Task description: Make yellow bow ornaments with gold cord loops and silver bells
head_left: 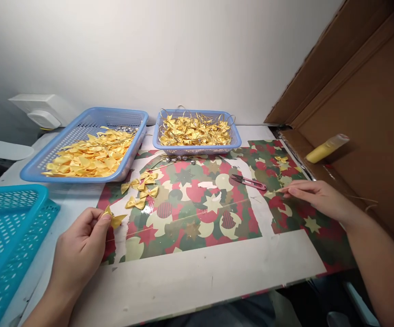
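Between the thumb and fingers of my left hand (82,245) is a yellow ribbon bow (115,218), held over the left part of the patterned sheet. My right hand (314,197), off to the right, pinches a thin gold cord (200,215), which runs low across the sheet toward my left hand. Several loose yellow bows (136,202) lie just beyond my left hand. Pink-handled thread snips (249,182) rest to the left of my right hand. A row of small silver bells (179,159) sits at the far side of the sheet.
A large blue basket (24,175) of yellow bows stands at the back left, a smaller blue basket (197,149) of corded bows at the back middle. A teal basket (40,195) is at the left edge. Cardboard (363,91) walls the right side, near a yellow tube (326,148).
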The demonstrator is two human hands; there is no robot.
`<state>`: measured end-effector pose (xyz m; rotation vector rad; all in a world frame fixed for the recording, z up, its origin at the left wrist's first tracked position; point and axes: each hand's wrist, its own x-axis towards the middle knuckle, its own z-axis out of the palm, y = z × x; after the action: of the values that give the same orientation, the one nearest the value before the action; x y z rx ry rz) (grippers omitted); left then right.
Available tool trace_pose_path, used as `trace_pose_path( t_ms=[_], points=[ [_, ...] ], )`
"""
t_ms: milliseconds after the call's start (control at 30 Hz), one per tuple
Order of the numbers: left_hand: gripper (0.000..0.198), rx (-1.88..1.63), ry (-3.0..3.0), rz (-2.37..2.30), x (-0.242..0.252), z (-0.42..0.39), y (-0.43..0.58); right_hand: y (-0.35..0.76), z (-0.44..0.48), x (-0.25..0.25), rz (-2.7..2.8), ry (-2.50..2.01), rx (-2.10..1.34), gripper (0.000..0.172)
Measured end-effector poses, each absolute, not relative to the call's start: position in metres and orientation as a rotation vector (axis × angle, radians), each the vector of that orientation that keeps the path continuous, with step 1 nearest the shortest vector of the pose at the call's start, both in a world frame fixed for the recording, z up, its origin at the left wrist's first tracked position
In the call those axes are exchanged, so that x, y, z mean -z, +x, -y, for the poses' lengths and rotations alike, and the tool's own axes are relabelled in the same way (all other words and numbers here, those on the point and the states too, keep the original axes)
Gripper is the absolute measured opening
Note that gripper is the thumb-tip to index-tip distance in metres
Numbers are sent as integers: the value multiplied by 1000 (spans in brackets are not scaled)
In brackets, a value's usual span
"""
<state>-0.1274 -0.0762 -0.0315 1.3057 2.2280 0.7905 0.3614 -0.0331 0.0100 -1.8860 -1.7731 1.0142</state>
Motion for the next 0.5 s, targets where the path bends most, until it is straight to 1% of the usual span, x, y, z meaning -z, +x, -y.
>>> trace_pose_path(
  t_ms=[67,167,333,400,500],
  points=[
    [21,-729,1418,-2238,31,77,-127,362,31,-7,1678,-1915,-960,51],
    [25,-661,1630,-2158,30,77,-123,353,30,-5,1591,-1877,-916,49],
    [27,-532,2017,-1959,32,80,-115,323,29,-9,1635,-1629,-915,39],
    [26,-513,2245,-1836,32,83,-115,313,28,-11,1681,-1533,-897,35],
    [17,-494,2583,-1728,24,87,-115,302,27,-14,1742,-1419,-879,31]
  ],
)
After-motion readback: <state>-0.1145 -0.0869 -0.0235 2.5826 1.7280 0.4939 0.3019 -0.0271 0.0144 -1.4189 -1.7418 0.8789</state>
